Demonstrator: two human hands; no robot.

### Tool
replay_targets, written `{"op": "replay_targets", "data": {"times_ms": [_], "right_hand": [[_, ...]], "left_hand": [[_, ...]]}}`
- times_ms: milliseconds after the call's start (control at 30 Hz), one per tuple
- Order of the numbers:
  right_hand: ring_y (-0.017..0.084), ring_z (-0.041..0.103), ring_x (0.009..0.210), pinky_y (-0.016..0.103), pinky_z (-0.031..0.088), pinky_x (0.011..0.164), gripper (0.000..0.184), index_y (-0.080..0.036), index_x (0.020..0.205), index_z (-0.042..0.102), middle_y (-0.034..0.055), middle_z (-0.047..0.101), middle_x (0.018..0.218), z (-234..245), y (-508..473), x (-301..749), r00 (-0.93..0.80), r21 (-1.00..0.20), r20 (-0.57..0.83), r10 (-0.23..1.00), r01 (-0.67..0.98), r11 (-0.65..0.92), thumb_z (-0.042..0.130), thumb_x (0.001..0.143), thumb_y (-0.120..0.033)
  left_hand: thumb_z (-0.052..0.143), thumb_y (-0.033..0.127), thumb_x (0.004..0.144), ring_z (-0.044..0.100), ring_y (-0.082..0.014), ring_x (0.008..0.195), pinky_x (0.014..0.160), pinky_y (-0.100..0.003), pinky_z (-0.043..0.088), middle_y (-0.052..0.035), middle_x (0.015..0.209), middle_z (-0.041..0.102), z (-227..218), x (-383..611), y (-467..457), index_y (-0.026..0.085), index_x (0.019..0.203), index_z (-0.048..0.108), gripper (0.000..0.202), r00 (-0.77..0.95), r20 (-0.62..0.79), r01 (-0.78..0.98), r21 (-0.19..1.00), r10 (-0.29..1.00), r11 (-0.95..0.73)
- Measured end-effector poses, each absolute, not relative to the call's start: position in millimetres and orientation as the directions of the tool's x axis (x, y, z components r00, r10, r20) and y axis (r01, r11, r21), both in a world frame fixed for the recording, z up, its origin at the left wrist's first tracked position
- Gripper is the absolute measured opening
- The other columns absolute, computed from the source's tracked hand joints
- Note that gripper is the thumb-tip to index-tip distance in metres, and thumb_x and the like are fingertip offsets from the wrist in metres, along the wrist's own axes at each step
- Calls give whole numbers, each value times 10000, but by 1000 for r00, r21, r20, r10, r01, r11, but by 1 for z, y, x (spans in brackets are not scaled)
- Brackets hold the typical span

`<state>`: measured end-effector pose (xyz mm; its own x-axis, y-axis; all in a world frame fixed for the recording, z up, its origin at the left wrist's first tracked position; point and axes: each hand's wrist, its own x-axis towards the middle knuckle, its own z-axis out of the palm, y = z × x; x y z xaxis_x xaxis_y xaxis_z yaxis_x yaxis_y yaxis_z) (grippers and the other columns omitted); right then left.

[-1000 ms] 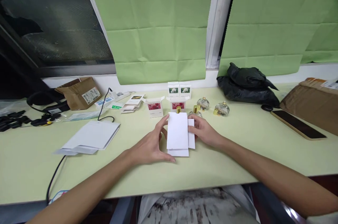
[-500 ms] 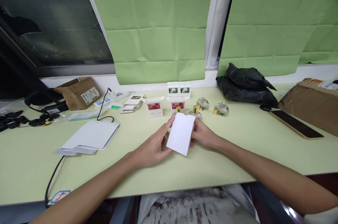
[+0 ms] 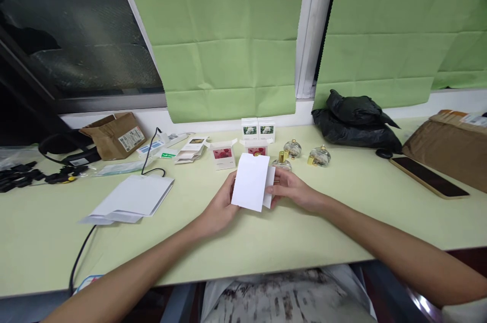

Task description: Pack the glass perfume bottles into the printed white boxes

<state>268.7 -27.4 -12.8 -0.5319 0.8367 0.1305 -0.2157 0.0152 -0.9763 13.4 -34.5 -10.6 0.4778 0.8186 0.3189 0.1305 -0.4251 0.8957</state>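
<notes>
A folded white card (image 3: pixel 250 182) is held upright above the table in front of me. My left hand (image 3: pixel 219 207) grips its left edge, with some fingers hidden behind it. On the other side, my right hand (image 3: pixel 293 189) pinches a narrower white panel that stands out from the card's right edge. Just beyond are glass bottles with gold caps: one bottle (image 3: pixel 281 162) upright, another bottle (image 3: pixel 292 148) behind it, and a bottle (image 3: pixel 319 156) lying on its side. Two small white boxes with red flower pictures stand behind the card, a left box (image 3: pixel 223 155) and a right box (image 3: pixel 257 149), flaps up.
White boxes with white flowers (image 3: pixel 258 130) stand by the wall. Folded white sheets (image 3: pixel 133 195) and flat cartons (image 3: pixel 192 150) lie left, near a black cable (image 3: pixel 78 259). At right are a black bag (image 3: pixel 353 122), a phone (image 3: pixel 428 177) and a brown parcel (image 3: pixel 449 148).
The white card has moved slightly left and up and is held straighter. A side panel now shows at its right edge, between my right fingers.
</notes>
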Motion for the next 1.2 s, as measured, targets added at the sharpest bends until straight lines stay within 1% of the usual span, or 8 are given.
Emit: {"op": "replay_targets", "data": {"times_ms": [100, 233, 367, 433, 533, 733, 1033, 1200], "right_hand": [[239, 755, 997, 356, 683, 755, 514, -190, 1290, 667, 129, 733, 1284, -13, -26, 270, -546, -976, 126, 828, -216, 6, 859, 875, -423], [247, 764, 981, 353, 683, 725, 531, -197, 1300, 668, 127, 748, 1249, -13, -24, 270, -501, -977, 138, 855, -209, 35, 859, 874, -449], [229, 758, 970, 336, 679, 735, 546, -195, 1337, 646, 120, 754, 1220, -11, -25, 271, -496, -980, 142, 857, -191, 52, 834, 900, -462], [223, 756, 972, 333, 678, 747, 516, -191, 1315, 651, 116, 748, 1215, -10, -25, 272, -494, -979, 147, 857, -197, 54, 816, 915, -472], [219, 761, 920, 354, 678, 749, 458, -187, 1224, 671, 100, 750, 1153, -12, -24, 272, -480, -981, 137, 866, -188, 51, 809, 914, -495], [249, 759, 922, 374, 642, 759, 493, -207, 1134, 689, 68, 787, 1037, -23, -18, 266, -376, -977, 191, 907, -159, 140, 921, 782, -462], [258, 770, 956, 378, 617, 837, 519, -191, 1197, 718, 92, 808, 1139, -21, -19, 266, -383, -970, 235, 893, -154, 189, 927, 776, -411], [273, 765, 966, 423, 623, 871, 497, -203, 1205, 736, 82, 814, 1138, -19, -21, 264, -356, -967, 253, 899, -106, 231, 918, 774, -370]], "left_hand": [[719, 392, 958, 616, -335, 1275, 1007, -436, 549, -181, 1482, 582, -11, 12, -33, 225, 1549, 404, 689, 478, 311, 88, 913, 821, -397], [617, 498, 1026, 685, -223, 877, 746, -346, 556, -131, 1190, 695, -11, 10, -33, 252, 1609, 317, 700, 509, 263, 35, 945, 820, -325], [570, 547, 1036, 661, -224, 749, 672, -347, 537, -79, 933, 707, -10, 9, -33, 200, 1543, 417, 634, 505, 171, 32, 976, 846, -216], [655, 512, 990, 646, -222, 755, 716, -358, 550, -89, 955, 716, -8, 9, -33, 178, 1512, 466, 647, 523, 149, 47, 978, 839, -203], [754, 463, 917, 653, -249, 913, 734, -335, 566, -139, 1235, 680, -6, 12, -34, 226, 1551, 447, 743, 548, 188, 23, 971, 815, -239], [772, 324, 942, 626, -260, 1182, 1044, -440, 525, -151, 1409, 578, -14, 17, -40, 354, 1702, 143, 987, 612, 226, -34, 965, 758, -260], [830, 304, 905, 613, -230, 1071, 852, -350, 534, -128, 1341, 575, -12, 18, -44, 380, 1708, 93, 1092, 625, 212, 30, 955, 751, -295], [935, 312, 789, 635, -222, 979, 774, -341, 549, -103, 1293, 565, -11, 20, -46, 429, 1704, -48, 1349, 615, 173, 120, 944, 769, -308]]}}
